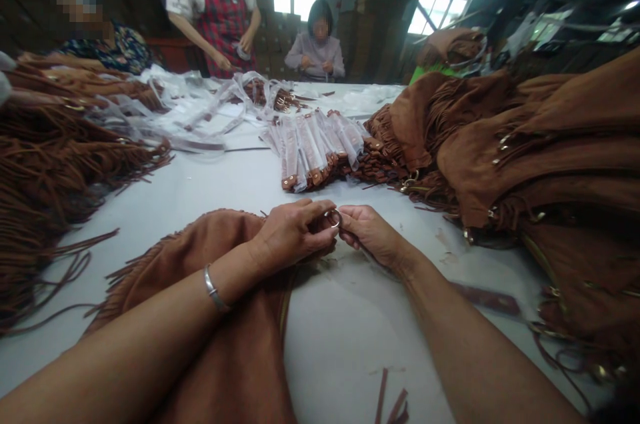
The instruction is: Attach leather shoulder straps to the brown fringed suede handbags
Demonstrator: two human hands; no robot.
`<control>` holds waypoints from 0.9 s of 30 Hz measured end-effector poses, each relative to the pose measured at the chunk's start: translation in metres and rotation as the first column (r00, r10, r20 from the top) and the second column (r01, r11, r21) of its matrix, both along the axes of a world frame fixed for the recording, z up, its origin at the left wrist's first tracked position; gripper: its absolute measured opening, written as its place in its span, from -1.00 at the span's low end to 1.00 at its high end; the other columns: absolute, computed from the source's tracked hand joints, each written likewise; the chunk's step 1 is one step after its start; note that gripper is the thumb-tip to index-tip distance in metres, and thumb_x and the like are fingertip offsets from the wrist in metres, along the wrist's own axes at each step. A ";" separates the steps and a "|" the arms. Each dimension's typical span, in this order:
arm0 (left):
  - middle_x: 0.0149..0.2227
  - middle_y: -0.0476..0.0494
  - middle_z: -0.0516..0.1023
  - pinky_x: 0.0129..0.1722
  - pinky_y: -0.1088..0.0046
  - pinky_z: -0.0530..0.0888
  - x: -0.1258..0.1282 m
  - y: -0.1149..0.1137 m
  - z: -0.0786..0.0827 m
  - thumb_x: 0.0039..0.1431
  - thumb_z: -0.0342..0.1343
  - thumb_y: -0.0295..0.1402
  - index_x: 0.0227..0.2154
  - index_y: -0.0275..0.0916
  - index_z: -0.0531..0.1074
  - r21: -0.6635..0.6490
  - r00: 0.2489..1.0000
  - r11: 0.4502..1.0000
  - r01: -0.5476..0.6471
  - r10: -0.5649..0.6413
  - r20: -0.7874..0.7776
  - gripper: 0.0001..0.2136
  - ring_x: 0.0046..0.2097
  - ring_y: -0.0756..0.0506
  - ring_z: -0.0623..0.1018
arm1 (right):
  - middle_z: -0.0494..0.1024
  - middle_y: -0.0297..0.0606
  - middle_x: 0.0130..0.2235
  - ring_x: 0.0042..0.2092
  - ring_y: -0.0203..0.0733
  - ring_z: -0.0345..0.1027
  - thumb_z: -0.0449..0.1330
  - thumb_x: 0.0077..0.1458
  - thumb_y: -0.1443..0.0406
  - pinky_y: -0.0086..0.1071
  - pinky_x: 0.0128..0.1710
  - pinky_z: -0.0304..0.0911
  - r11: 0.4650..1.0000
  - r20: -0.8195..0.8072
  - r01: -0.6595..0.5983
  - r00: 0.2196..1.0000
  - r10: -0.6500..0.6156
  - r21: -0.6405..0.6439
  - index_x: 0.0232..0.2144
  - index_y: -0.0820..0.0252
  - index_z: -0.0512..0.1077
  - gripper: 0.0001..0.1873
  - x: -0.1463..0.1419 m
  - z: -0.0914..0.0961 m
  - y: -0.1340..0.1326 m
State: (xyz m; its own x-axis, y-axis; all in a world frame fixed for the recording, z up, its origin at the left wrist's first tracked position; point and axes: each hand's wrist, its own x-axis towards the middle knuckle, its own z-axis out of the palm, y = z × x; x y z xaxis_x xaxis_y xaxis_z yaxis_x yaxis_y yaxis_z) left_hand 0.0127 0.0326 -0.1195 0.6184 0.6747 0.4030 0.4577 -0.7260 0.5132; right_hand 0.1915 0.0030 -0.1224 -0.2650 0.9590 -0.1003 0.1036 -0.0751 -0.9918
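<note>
My left hand pinches a shiny metal ring between thumb and fingers. Below that wrist lies a brown suede-like bag with fringe along its left edge; whether the ring is attached to it is hidden by my hand. My right hand is closed close against the ring, thumb and fingers pressed on the end of a strap. This brown strap seems to trail beneath my right forearm, its far part resting on the table. A silver bangle circles my left wrist.
Fringed brown bags are heaped at the right and left. Ahead lies a pile of plastic-wrapped straps. Cut brown strips lie on the white table near me. Several people work opposite, one in a red checked apron.
</note>
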 end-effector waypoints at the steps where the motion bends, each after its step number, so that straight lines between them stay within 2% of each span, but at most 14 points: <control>1: -0.36 -0.02 0.44 -0.34 0.56 0.35 0.000 0.000 0.001 0.10 0.04 -0.25 -0.12 -0.17 0.39 0.009 1.000 1.000 -0.013 0.013 -0.019 -0.72 -0.37 0.02 0.43 | 0.17 -0.47 -0.67 -0.65 -0.47 -0.10 0.14 0.03 0.05 -0.57 -0.70 -0.18 0.999 -0.005 0.031 1.000 -0.031 -0.016 -0.51 0.28 0.31 -0.62 0.000 -0.001 0.000; 4: -0.35 -0.03 0.43 -0.35 0.54 0.35 0.000 0.000 0.005 0.08 0.05 -0.25 -0.07 -0.14 0.37 0.019 0.996 1.000 -0.004 0.006 -0.086 -0.68 -0.36 0.00 0.44 | 0.17 -0.46 -0.65 -0.64 -0.48 -0.10 0.16 0.01 0.06 -0.59 -0.71 -0.19 0.988 -0.051 0.118 0.991 -0.124 -0.103 -0.50 0.30 0.33 -0.63 0.003 -0.001 0.000; 7: -0.33 -0.05 0.44 -0.31 0.52 0.37 0.000 0.004 0.003 0.08 0.05 -0.26 -0.08 -0.17 0.39 -0.011 0.999 1.000 -0.025 0.024 -0.038 -0.68 -0.33 -0.01 0.45 | 0.14 -0.49 -0.62 -0.64 -0.50 -0.12 0.19 0.00 0.08 -0.60 -0.69 -0.18 0.973 -0.228 0.008 0.972 -0.062 -0.231 -0.41 0.31 0.36 -0.65 0.007 0.003 -0.002; 9: -0.31 -0.07 0.45 -0.28 0.51 0.37 0.000 0.007 -0.001 0.08 0.06 -0.29 -0.08 -0.21 0.39 -0.038 0.997 0.997 -0.062 0.063 0.050 -0.68 -0.31 -0.01 0.45 | 0.11 -0.51 -0.62 -0.64 -0.51 -0.14 0.24 -0.04 0.12 -0.60 -0.68 -0.16 0.970 -0.335 -0.044 0.941 -0.039 -0.238 -0.38 0.30 0.35 -0.67 0.005 0.004 -0.003; 13: -0.30 -0.06 0.44 -0.27 0.51 0.38 0.000 0.010 -0.009 0.05 0.08 -0.36 -0.03 -0.20 0.35 -0.052 0.988 0.998 -0.032 0.039 0.146 -0.63 -0.29 -0.01 0.44 | 0.15 -0.50 -0.63 -0.63 -0.51 -0.07 0.33 -0.13 0.22 -0.61 -0.66 -0.09 0.983 -0.425 0.129 0.889 -0.173 -0.131 -0.48 0.29 0.31 -0.70 -0.011 -0.002 -0.003; 16: -0.33 -0.05 0.41 -0.30 0.51 0.37 0.001 0.009 -0.008 0.05 0.09 -0.38 -0.04 -0.20 0.37 -0.051 0.982 0.998 -0.023 0.033 0.187 -0.64 -0.32 0.01 0.42 | 0.24 -0.46 -0.60 -0.61 -0.50 0.02 0.33 -0.13 0.22 -0.62 -0.66 -0.05 0.969 -0.487 0.184 0.839 -0.244 -0.167 -0.50 0.28 0.31 -0.71 -0.022 -0.010 -0.003; 19: -0.37 -0.04 0.38 -0.33 0.53 0.36 0.001 0.007 -0.005 0.06 0.09 -0.40 -0.08 -0.21 0.41 -0.071 0.972 0.997 -0.035 0.051 0.231 -0.68 -0.36 0.03 0.41 | 0.28 -0.46 -0.58 -0.62 -0.50 0.05 0.32 -0.12 0.23 -0.63 -0.67 -0.02 0.958 -0.576 0.147 0.773 -0.266 -0.245 -0.44 0.26 0.33 -0.72 -0.027 -0.015 -0.004; 23: -0.39 -0.04 0.38 -0.33 0.53 0.36 0.003 0.006 -0.004 0.05 0.11 -0.39 -0.11 -0.25 0.43 -0.096 0.963 0.995 -0.023 0.048 0.267 -0.70 -0.37 0.03 0.40 | 0.19 -0.53 -0.66 -0.68 -0.51 -0.02 0.32 -0.15 0.23 -0.62 -0.71 -0.06 0.938 -0.632 0.113 0.712 -0.306 -0.327 -0.48 0.25 0.30 -0.72 -0.025 -0.014 -0.002; 27: -0.38 -0.02 0.37 -0.37 0.54 0.35 0.005 0.005 -0.005 0.01 0.15 -0.35 -0.15 -0.23 0.43 -0.096 0.980 0.995 0.020 -0.001 0.199 -0.71 -0.39 0.04 0.40 | 0.12 -0.57 -0.73 -0.72 -0.52 -0.12 0.34 -0.22 0.28 -0.61 -0.74 -0.13 0.901 -0.568 0.003 0.775 -0.276 -0.433 -0.56 0.25 0.23 -0.68 -0.011 -0.004 0.002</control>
